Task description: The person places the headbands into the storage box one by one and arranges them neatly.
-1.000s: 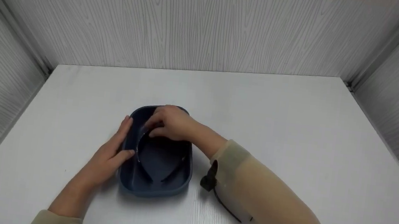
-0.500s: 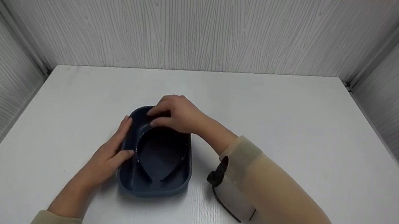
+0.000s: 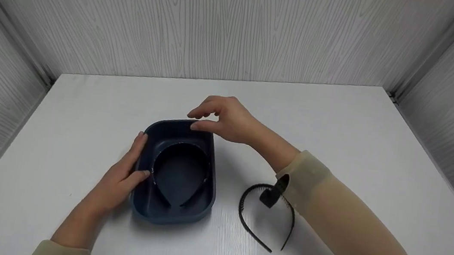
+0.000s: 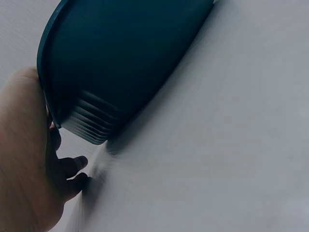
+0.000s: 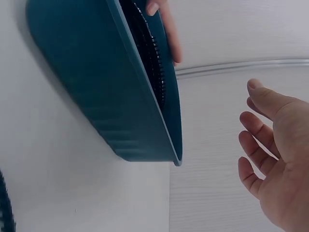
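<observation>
A dark blue plastic tub (image 3: 168,219) sits on the white table, left of centre. Inside it lies a dark toothed headband (image 3: 154,166), its two ends toward me. My left hand (image 3: 118,181) holds the tub's left wall, thumb over the rim and fingers along the outside. Above the tub's far right corner is my right hand (image 3: 234,119), fingers loosely bent with nothing between them; the right wrist view shows that hand (image 5: 287,150) apart from the tub (image 5: 96,87). A second black headband (image 3: 241,205) lies on the table to the right, partly behind the right wrist's camera strap.
Grey wood-grain panels (image 3: 222,27) enclose the table (image 3: 339,128) at the back and both sides. A small black camera (image 3: 271,197) on the right wrist hangs over the second headband.
My right hand has come out of the tub, moving up and to the right, away from the headband inside. More of the second headband shows. The left hand stays on the tub.
</observation>
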`<action>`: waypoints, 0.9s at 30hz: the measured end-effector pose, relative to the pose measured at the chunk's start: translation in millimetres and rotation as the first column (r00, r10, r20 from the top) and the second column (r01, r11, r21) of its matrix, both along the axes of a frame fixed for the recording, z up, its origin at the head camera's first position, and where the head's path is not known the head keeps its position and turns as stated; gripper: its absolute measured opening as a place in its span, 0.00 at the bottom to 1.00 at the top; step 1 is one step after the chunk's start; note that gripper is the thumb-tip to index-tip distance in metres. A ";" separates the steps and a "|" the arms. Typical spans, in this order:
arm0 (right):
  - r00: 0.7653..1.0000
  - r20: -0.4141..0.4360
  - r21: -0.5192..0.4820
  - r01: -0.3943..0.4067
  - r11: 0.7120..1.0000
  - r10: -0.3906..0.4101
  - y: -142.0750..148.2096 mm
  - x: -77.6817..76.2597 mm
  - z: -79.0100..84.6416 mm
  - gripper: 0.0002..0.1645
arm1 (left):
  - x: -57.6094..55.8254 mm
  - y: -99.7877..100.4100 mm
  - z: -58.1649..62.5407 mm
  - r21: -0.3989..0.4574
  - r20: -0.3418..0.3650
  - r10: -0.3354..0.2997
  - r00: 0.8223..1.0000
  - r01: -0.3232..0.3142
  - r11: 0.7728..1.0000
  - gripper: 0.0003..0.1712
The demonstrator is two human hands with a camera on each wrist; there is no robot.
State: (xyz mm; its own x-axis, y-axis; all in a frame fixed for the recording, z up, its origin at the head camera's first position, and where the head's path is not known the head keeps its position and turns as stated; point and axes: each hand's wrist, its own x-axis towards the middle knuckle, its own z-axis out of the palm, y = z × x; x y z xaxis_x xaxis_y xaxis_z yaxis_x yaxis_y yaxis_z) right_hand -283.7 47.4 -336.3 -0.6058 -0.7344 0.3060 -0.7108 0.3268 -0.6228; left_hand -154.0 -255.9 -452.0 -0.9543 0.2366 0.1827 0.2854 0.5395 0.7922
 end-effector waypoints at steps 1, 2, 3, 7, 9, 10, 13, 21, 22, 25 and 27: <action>1.000 0.000 -0.004 -0.005 1.000 0.005 2.9 0.5 0.8 0.15 | 0.2 -0.3 -0.3 0.000 -0.001 0.000 1.000 0.000 1.000 0.45; 1.000 0.000 -0.007 -0.011 1.000 0.011 6.0 1.0 1.5 0.15 | 0.3 -0.5 -0.5 0.000 -0.001 0.002 1.000 -0.002 1.000 0.45; 1.000 -0.003 -0.011 -0.018 1.000 0.018 9.1 1.2 1.9 0.15 | 0.5 -0.6 -0.7 -0.001 -0.001 0.004 1.000 -0.004 1.000 0.45; 0.999 -0.006 -0.006 -0.033 0.999 0.033 22.8 2.3 2.1 0.15 | 0.7 -1.2 -0.6 -0.008 -0.002 0.010 1.000 -0.010 1.000 0.45; 1.000 0.003 -0.005 -0.029 1.000 0.029 30.3 2.9 1.5 0.14 | 0.6 -1.6 -0.8 -0.006 -0.003 0.010 1.000 -0.010 1.000 0.45; 1.000 0.012 -0.004 -0.023 1.000 0.023 34.4 3.5 1.4 0.14 | 0.5 -1.6 -1.0 -0.006 -0.005 0.009 1.000 -0.009 1.000 0.45; 0.999 0.046 -0.011 -0.004 1.000 0.005 47.0 5.0 -0.4 0.14 | 0.4 -1.4 -1.6 -0.004 -0.007 0.008 1.000 -0.008 1.000 0.46; 0.993 0.117 -0.028 0.025 0.999 -0.022 79.1 8.3 -7.2 0.14 | 0.1 -0.6 -1.8 -0.005 -0.010 0.000 1.000 -0.001 1.000 0.45; 0.992 0.126 -0.024 0.032 0.999 -0.028 82.5 8.6 -8.5 0.14 | 0.0 -0.5 -1.8 -0.004 -0.010 -0.002 1.000 0.002 1.000 0.45; 0.988 0.149 -0.008 0.039 0.999 -0.037 92.0 9.8 -12.6 0.15 | -0.5 -0.3 -1.6 -0.007 -0.015 -0.005 1.000 0.004 1.000 0.45; 0.985 0.168 -0.001 0.038 0.999 -0.037 97.6 10.6 -15.6 0.15 | -0.8 -0.2 -1.5 -0.009 -0.017 -0.004 1.000 0.004 1.000 0.46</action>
